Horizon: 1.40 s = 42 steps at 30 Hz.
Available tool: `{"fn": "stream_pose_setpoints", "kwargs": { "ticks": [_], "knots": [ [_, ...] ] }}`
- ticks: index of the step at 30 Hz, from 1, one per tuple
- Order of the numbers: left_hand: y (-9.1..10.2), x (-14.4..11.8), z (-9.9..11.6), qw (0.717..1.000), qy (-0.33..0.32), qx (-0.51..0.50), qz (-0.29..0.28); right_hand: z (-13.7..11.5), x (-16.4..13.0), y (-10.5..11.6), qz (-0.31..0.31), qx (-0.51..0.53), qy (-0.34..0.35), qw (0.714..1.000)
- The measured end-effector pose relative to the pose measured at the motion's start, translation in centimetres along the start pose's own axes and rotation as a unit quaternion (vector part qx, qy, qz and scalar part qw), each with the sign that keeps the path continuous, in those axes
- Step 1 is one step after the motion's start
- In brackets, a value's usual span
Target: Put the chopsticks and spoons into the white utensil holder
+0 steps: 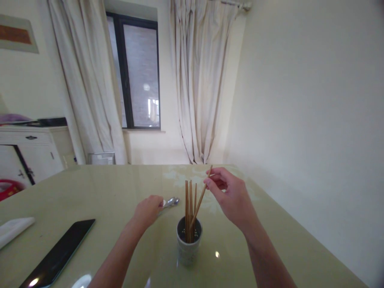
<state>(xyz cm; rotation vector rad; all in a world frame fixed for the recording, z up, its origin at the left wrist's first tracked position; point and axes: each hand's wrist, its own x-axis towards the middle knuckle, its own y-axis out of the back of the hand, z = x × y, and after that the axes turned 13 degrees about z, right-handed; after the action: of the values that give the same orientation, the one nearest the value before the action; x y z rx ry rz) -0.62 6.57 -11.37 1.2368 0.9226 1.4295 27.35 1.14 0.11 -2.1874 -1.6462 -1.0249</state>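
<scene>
My head camera looks forward and down across the table (120, 188), close above it, facing the window (139, 72).

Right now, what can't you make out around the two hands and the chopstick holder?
- Spoons: head view; the left hand covers the handles, so their number is unclear.
- Leaning chopstick: its lower end is hidden inside the holder; the right hand's fingers cover part of the top.
- Holder's contents below the rim: too dark.
- Black tablet: cut off by the bottom edge.
- White cloth: cut off by the left edge.
</scene>
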Motion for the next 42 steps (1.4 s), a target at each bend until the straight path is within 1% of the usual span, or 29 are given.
{"fn": "stream_pose_setpoints", "kwargs": {
  "ticks": [2,4,7,10,13,19,27,33,35,36,38,39,40,41,42],
  "knots": [
    [-1.4,-0.1,-0.1,1.0,0.005,0.011,-0.008,0.6,0.1,-0.4,-0.047,-0.032,-0.013,0.998],
    [-2.0,-0.2,-0.2,1.0,0.007,0.02,-0.012,1.2,0.1,-0.9,-0.094,-0.064,-0.026,0.993],
    [-2.1,-0.1,-0.7,0.999,0.019,0.03,-0.013,1.9,0.1,-1.6,-0.137,-0.128,-0.028,0.982],
    [-2.1,0.1,-1.4,0.998,0.037,0.038,-0.014,2.2,0.1,-2.1,-0.15,-0.187,-0.019,0.971],
    [-2.3,0.0,-1.9,0.998,0.047,0.038,-0.023,2.2,0.1,-2.3,-0.155,-0.216,-0.029,0.964],
    [-3.1,0.2,-2.4,0.999,0.044,0.018,-0.027,2.0,0.0,-2.0,-0.15,-0.234,-0.045,0.96],
    [-3.6,0.5,-2.7,0.999,0.032,-0.011,-0.022,1.5,0.1,-1.5,-0.141,-0.237,-0.037,0.961],
    [-3.8,0.5,-2.7,0.999,0.03,-0.039,-0.014,0.7,0.2,-0.9,-0.121,-0.232,-0.037,0.965],
    [-3.2,0.7,-2.6,0.998,0.031,-0.055,-0.004,0.5,0.2,-0.7,-0.112,-0.227,-0.03,0.967],
    [-2.6,0.8,-2.4,0.996,0.03,-0.078,0.006,0.4,0.3,-0.6,-0.105,-0.226,-0.025,0.968],
    [-0.7,0.7,-1.7,0.983,0.028,-0.177,0.032,0.3,0.3,-0.6,-0.087,-0.215,-0.011,0.973],
    [0.5,0.5,-1.1,0.967,0.023,-0.249,0.044,0.2,0.2,-0.7,-0.075,-0.2,-0.003,0.977],
    [1.9,0.1,-0.3,0.944,0.017,-0.327,0.05,0.0,0.1,-0.8,-0.062,-0.178,0.003,0.982],
    [3.2,-0.3,0.7,0.915,0.003,-0.401,0.051,-0.2,0.0,-1.0,-0.051,-0.149,0.008,0.987],
    [4.5,-0.9,1.7,0.885,-0.029,-0.462,0.039,-0.4,-0.2,-1.1,-0.042,-0.116,0.013,0.992]
  ]
}}
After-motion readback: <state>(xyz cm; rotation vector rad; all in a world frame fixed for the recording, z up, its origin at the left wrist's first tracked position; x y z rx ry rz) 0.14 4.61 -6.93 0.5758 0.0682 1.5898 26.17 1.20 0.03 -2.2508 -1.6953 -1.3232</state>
